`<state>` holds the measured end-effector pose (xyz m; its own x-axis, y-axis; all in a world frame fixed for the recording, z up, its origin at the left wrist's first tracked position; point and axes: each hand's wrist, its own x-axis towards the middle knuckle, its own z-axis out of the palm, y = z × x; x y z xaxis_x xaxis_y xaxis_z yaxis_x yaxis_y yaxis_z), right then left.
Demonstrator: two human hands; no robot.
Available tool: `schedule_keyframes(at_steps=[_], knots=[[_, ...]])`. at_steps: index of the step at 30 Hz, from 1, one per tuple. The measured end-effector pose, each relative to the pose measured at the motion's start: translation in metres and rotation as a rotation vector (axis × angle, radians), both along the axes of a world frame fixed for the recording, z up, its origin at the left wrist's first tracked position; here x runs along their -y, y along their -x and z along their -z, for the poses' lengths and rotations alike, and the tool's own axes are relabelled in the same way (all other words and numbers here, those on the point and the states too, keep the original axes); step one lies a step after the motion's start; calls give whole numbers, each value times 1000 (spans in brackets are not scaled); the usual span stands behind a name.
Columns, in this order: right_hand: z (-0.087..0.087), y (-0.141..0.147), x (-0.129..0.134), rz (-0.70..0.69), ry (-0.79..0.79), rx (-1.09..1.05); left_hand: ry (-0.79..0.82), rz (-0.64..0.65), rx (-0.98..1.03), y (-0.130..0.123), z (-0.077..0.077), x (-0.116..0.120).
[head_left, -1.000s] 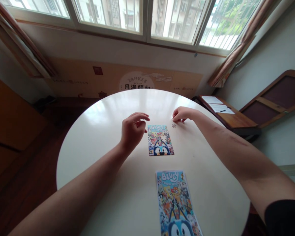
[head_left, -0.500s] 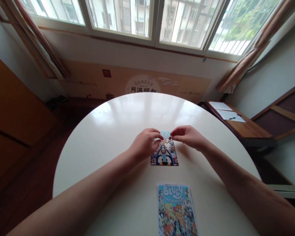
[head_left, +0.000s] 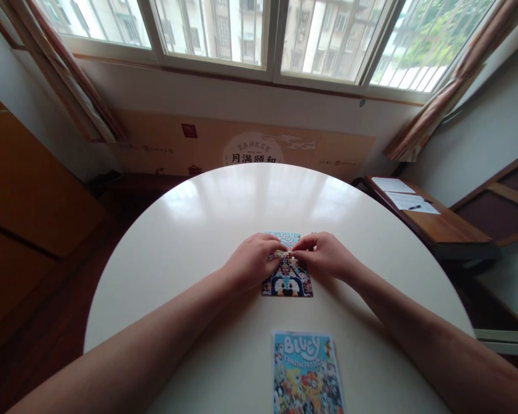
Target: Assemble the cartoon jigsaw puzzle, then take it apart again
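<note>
A small jigsaw puzzle (head_left: 288, 287) lies on the white round table, with a blue cartoon dog face at its near end and blue lettering at its far end. Pale gaps show around its middle. My left hand (head_left: 254, 257) rests over its left side, thumb and fingers curved but apart. From the right, my right hand (head_left: 326, 256) pinches a tiny puzzle piece over the middle, mostly covered by the fingertips. Nearer to me lies a printed Bluey picture sheet (head_left: 307, 374), cut off by the lower frame edge.
The round white table (head_left: 164, 259) has a curved edge all around. Right of it stands a wooden side table (head_left: 453, 225) with papers (head_left: 408, 201) and a pen. A printed cardboard panel (head_left: 147, 138) stands behind, under the windows.
My right hand has moved left and slightly nearer, bringing the piece to the puzzle's middle. My left hand has shifted a little nearer to me. The camera view has tilted slightly.
</note>
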<state>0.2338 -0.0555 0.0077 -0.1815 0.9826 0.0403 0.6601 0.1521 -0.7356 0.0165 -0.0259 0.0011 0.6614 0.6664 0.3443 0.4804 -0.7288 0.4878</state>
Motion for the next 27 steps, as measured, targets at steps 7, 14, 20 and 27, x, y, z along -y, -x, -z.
schedule_keyframes(at_steps=[7, 14, 20, 27], knots=[[1, 3, 1, -1, -104, 129, -9, 20, -40, 0, 0, -1], [4, 5, 1, 17, -108, 128, -57, 34, -84, 1, 2, -2], [-2, -9, -3, 22, -91, 90, -56, 32, -89, 1, -2, -1], [-3, -17, -5, 24, -46, 44, -21, 17, -59, 1, -4, -1]])
